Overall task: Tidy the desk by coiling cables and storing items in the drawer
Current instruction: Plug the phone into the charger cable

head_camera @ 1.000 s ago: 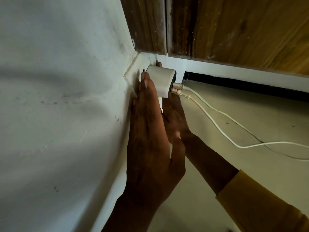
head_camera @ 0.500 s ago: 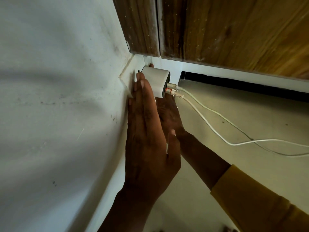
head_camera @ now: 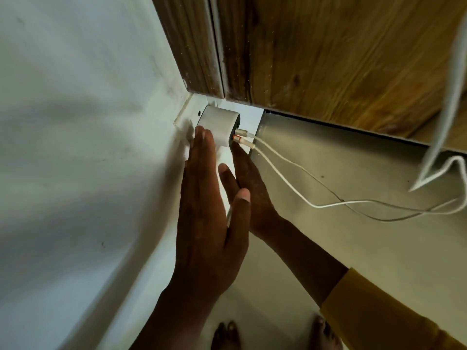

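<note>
Jutting from wall (head_camera: 75,147) — charger (head_camera: 218,127), cables (head_camera: 290,173) trailing right.

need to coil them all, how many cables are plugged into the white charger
2. The upper cable and the lower cable sit side by side in the charger, then trail right. Any others are hidden.

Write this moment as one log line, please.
stage: unplugging charger | left hand: flat against wall beside charger | right hand: under charger, grip unclear | two cables: plugged in
</note>
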Demonstrator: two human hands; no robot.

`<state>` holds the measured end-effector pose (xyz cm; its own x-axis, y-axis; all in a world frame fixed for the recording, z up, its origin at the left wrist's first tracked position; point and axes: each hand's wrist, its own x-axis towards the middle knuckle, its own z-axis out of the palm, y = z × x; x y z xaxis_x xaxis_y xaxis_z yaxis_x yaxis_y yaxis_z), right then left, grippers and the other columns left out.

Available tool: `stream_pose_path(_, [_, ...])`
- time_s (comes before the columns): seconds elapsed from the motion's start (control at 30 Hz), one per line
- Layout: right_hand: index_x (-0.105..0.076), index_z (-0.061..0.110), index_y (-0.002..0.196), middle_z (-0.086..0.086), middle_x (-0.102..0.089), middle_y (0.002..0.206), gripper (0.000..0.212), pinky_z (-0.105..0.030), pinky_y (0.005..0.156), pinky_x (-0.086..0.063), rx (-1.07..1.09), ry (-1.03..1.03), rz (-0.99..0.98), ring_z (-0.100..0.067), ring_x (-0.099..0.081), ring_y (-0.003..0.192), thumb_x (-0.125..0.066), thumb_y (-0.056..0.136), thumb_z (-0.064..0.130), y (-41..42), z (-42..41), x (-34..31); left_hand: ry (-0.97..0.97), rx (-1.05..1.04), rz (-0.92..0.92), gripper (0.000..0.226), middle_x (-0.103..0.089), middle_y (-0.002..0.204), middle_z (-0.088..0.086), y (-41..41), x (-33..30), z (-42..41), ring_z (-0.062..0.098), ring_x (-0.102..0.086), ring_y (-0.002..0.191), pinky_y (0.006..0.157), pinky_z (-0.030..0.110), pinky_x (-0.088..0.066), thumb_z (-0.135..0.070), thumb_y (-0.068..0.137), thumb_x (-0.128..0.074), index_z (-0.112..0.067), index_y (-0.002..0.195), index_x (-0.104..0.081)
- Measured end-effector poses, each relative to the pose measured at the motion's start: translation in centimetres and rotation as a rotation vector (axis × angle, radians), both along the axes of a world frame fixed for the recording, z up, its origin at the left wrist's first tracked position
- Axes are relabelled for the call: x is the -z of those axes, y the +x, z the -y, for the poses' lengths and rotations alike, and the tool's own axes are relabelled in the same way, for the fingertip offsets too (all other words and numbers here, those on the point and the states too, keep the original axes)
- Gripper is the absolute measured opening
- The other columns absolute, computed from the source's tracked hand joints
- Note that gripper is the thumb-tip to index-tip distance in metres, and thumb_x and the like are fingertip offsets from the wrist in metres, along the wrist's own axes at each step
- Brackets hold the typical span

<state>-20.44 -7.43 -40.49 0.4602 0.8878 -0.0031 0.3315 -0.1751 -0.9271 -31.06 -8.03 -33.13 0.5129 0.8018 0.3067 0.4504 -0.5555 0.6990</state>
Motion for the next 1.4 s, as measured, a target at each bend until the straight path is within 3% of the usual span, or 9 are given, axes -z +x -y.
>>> stream_pose_path(0.1, [-0.03, 0.031, 0.162, 0.011, -0.034, 0.166, 0.052, -0.03, 0.124, -0.024, -0.044, -0.027, -0.049, -0.001, -0.025, 0.152, -0.039, 0.112, 0.041, -0.3, 2.4, -2.0, -0.079, -0.025, 0.057, 0.071, -0.015, 0.175, -0.003, -0.1, -1.2, 1.0, 0.012, -0.017, 0.16, 0.128, 0.046, -0.027, -0.024, 0.106, -0.051, -0.012, 0.166, -0.015])
stream_pose_path(0.23, [-0.056, 0.024, 0.147, 0.006, -0.057, 0.15, 0.054, -0.048, 0.12, -0.039, -0.051, -0.055, -0.311, -0.011, -0.049, 0.142, -0.042, 0.102, 0.05, -0.8, 5.3, -3.7, -0.18, -0.08, 0.09, 0.072, -0.02, 0.173, -0.01, 0.2, -3.6, 2.1, 0.012, -0.028, 0.157, 0.122, 0.054, -0.037, -0.028, 0.105, -0.053, -0.019, 0.166, -0.017])
stream_pose_path(0.33, [-0.067, 0.049, 0.127, 0.009, -0.071, 0.129, 0.038, -0.054, 0.11, -0.048, -0.039, -0.043, -0.415, -0.017, -0.064, 0.126, -0.045, 0.097, 0.055, -1.1, 7.2, -6.2, -0.215, -0.109, 0.094, 0.069, -0.027, 0.171, -0.01, 0.5, -5.4, 2.9, 0.008, -0.029, 0.155, 0.123, 0.049, -0.036, -0.031, 0.105, -0.052, -0.021, 0.165, -0.022])
stream_pose_path(0.4, [-0.067, 0.058, 0.114, 0.003, -0.076, 0.11, 0.027, -0.058, 0.099, -0.053, 0.005, -0.012, -0.378, -0.029, -0.07, 0.109, -0.046, 0.099, 0.051, -0.8, 8.0, -8.1, -0.246, -0.132, 0.094, 0.065, -0.032, 0.168, -0.012, 0.7, -6.3, 3.3, 0.003, -0.031, 0.154, 0.125, 0.035, -0.033, -0.035, 0.104, -0.05, -0.023, 0.164, -0.028])
stream_pose_path(0.5, [-0.07, 0.037, 0.121, 0.014, -0.075, 0.113, 0.026, -0.05, 0.1, -0.054, 0.047, 0.031, -0.327, -0.014, -0.07, 0.112, -0.049, 0.108, 0.03, -0.3, 8.9, -10.8, -0.256, -0.158, 0.098, 0.058, -0.04, 0.163, -0.016, 1.1, -8.4, 3.6, -0.003, -0.034, 0.15, 0.12, 0.013, -0.029, -0.035, 0.104, -0.049, -0.023, 0.16, -0.038])
stream_pose_path(0.57, [-0.071, 0.024, 0.124, 0.016, -0.074, 0.114, 0.029, -0.047, 0.101, -0.055, 0.072, 0.044, -0.327, -0.011, -0.069, 0.115, -0.049, 0.107, 0.032, -0.2, 9.1, -12.9, -0.265, -0.174, 0.132, 0.054, -0.046, 0.158, -0.018, 1.3, -9.8, 3.9, -0.005, -0.039, 0.146, 0.115, 0.008, -0.031, -0.031, 0.104, -0.049, -0.023, 0.157, -0.043])
stream_pose_path(0.83, [-0.073, 0.024, 0.119, 0.013, -0.075, 0.112, 0.03, -0.043, 0.095, -0.057, 0.117, 0.047, -0.326, -0.009, -0.07, 0.109, -0.047, 0.106, 0.032, -0.2, 9.6, -24.0, -0.279, -0.204, 0.265, 0.04, -0.062, 0.141, -0.013, 1.0, -18.8, 5.5, 0.015, -0.058, 0.132, 0.106, 0.028, -0.048, -0.025, 0.103, -0.048, -0.022, 0.142, -0.057])
stream_pose_path(1.27, [-0.076, 0.028, 0.107, 0.01, -0.078, 0.094, 0.025, -0.049, 0.079, -0.057, 0.147, 0.084, -0.233, -0.016, -0.075, 0.089, -0.052, 0.102, 0.03, 4.8, 13.5, -41.0, -0.446, -0.156, 0.371, 0.036, -0.075, 0.118, -0.016, 5.1, -33.8, 8.2, 0.005, -0.069, 0.114, 0.09, 0.012, -0.051, -0.027, 0.098, -0.05, -0.033, 0.128, -0.068])
stream_pose_path(1.4, [-0.077, 0.025, 0.102, 0.011, -0.077, 0.09, 0.019, -0.043, 0.08, -0.06, 0.201, 0.085, -0.169, -0.012, -0.075, 0.088, -0.058, 0.101, 0.027, 9.0, 14.5, -44.5, -0.523, -0.082, 0.369, 0.036, -0.075, 0.115, -0.02, 8.6, -37.5, 9.3, 0.0, -0.068, 0.113, 0.091, 0.014, -0.052, -0.03, 0.095, -0.051, -0.034, 0.127, -0.068])
